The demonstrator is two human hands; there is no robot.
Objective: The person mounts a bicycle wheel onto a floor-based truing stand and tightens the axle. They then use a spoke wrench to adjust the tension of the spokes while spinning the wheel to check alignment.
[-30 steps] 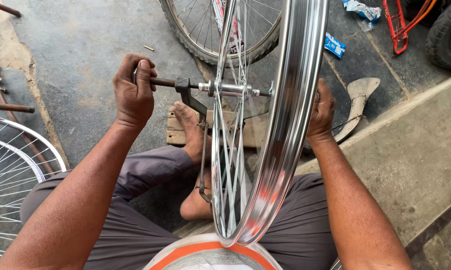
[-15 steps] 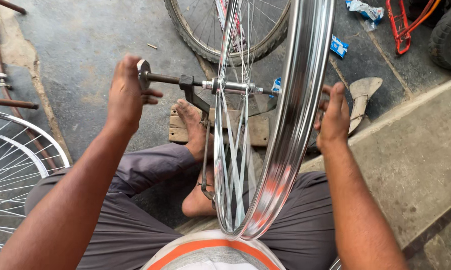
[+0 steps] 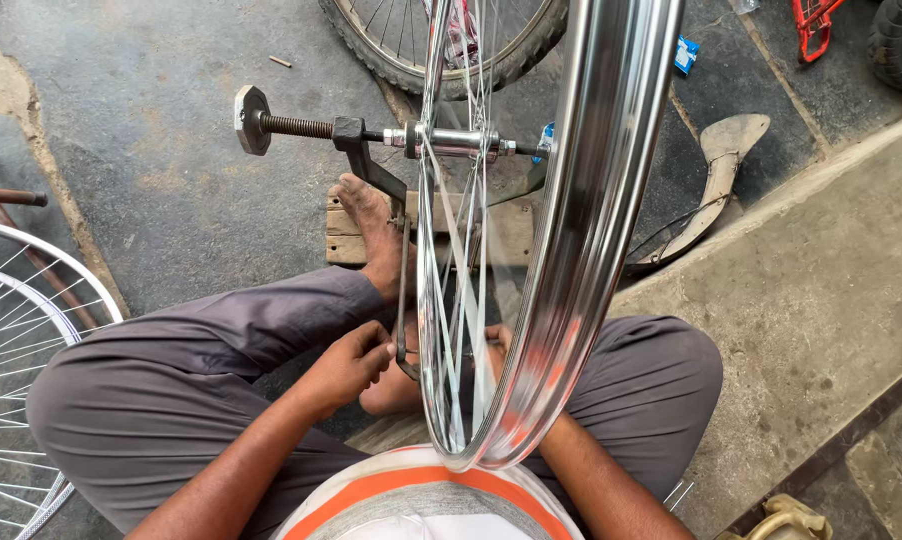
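Seated person w/ a shiny bike wheel (image 3: 571, 250) upright in a truing stand (image 3: 371, 165) between the knees. Left hand (image 3: 351, 362) closed on the stand's lower arm; right hand (image 3: 496, 340) mostly hidden behind spokes, grip can't tell. Looks mid-truing; careful spoke adjustment seems needed.

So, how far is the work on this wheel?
Done: the shiny rim is laced with spokes, its axle mounted in the stand. In hand: left hand and right hand work low at the spokes. Left: whether all spokes are tight cannot be seen.
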